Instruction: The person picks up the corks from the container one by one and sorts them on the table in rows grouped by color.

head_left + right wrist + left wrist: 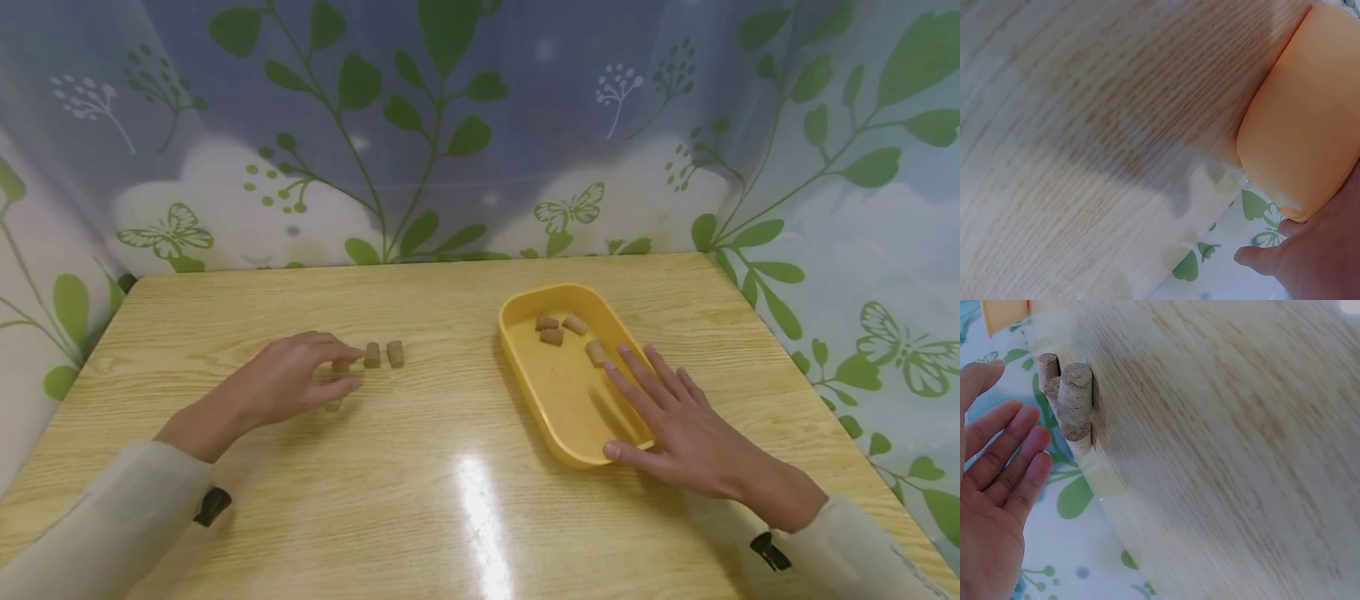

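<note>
Several corks lie on the table at the left in the head view, with one upright-looking cork (372, 355) and another cork (395, 353) side by side. My left hand (288, 379) hovers over the rest, partly hiding them. In the left wrist view the left hand (997, 481) has its fingers loosely bent and apart from the nearest cork (1075, 390); nothing is in its grasp. My right hand (690, 433) spreads its fingers over the near right rim of a yellow tray (536, 400). Inside the tray are several corks (551, 336).
The wooden table (420, 517) has a bright glare streak near its front. Leaf-patterned curtains (465, 192) stand behind the table and along both sides. A black clip (770, 552) hangs at the right sleeve, and another clip (213, 506) at the left.
</note>
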